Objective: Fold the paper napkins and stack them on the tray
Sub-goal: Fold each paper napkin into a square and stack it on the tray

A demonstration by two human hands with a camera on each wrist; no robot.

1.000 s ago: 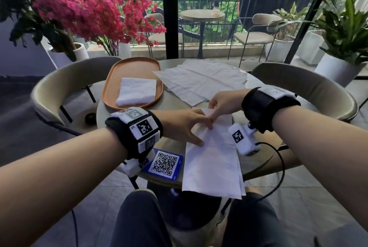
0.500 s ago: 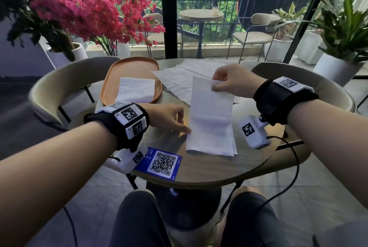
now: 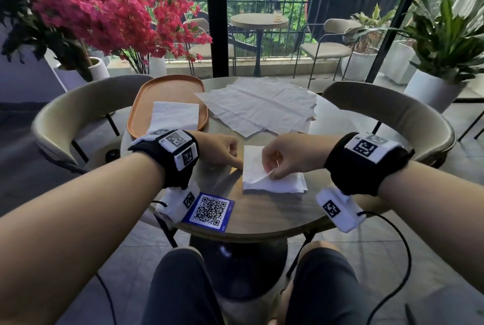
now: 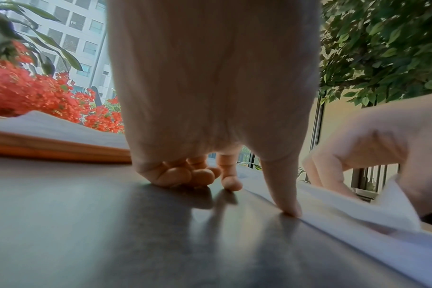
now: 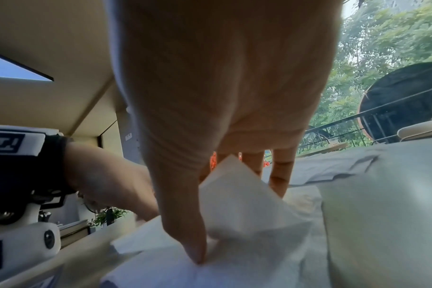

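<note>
A white paper napkin [image 3: 272, 180] [image 5: 247, 204] lies folded small on the round table [image 3: 262, 214], near its front. My right hand [image 3: 272, 171] [image 5: 205, 224] pinches a raised corner of its top layer between thumb and fingers. My left hand [image 3: 230, 157] [image 4: 234, 183] rests on the table just left of it, fingers curled under, with one straight digit pressing at the napkin's left edge [image 4: 358, 224]. An orange oval tray [image 3: 141, 104] [image 4: 49, 150] at the back left holds one folded napkin [image 3: 174, 117]. Several unfolded napkins [image 3: 259, 107] lie spread at the back.
A blue QR-code card [image 3: 209, 210] lies at the table's front left edge. Beige chairs [image 3: 68, 115] flank the table on both sides. Pink flowers [image 3: 104, 10] and potted plants [image 3: 442, 36] stand behind, by the glass wall.
The long napkin hung over the front edge, then my right hand lifted its far end. It now lies folded into a small rectangle, with my right hand back down on it. My left hand barely moved.
</note>
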